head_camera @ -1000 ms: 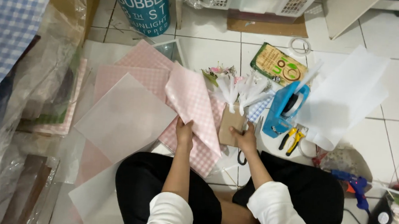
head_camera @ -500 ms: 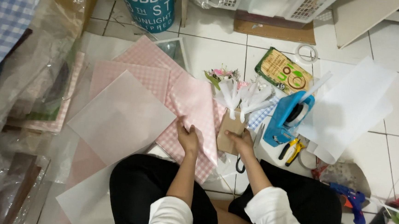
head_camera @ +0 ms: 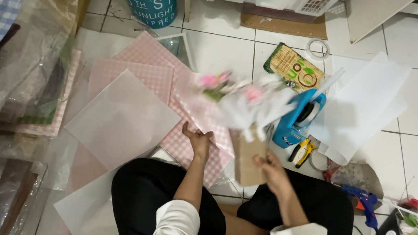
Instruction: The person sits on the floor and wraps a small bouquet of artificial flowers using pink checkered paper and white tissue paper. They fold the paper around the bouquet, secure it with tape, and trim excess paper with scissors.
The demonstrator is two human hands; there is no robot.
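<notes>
Room bright, even, light from overhead; white floor tiles (head_camera: 223, 46) reflect soft sheen, no hard glare. My legs throw faint shadow just below pink checked paper (head_camera: 188, 145). Bouquet (head_camera: 241, 97) above that paper smeared by motion blur, flowers mere pink and white streaks. My right hand (head_camera: 271, 170) on brown wrap slightly blurred; my left hand (head_camera: 197, 140) sharper. Clear plastic sheets (head_camera: 23, 72) left of paper catch dull highlights. Edges bend slightly outward.

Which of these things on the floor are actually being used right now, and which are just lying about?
In use:
- left hand on pink checked wrapping paper
- right hand holding brown paper-wrapped bouquet of pink flowers

Lying about:
- blue tape dispenser
- yellow-handled pliers
- blue glue gun
- teal bucket
</notes>
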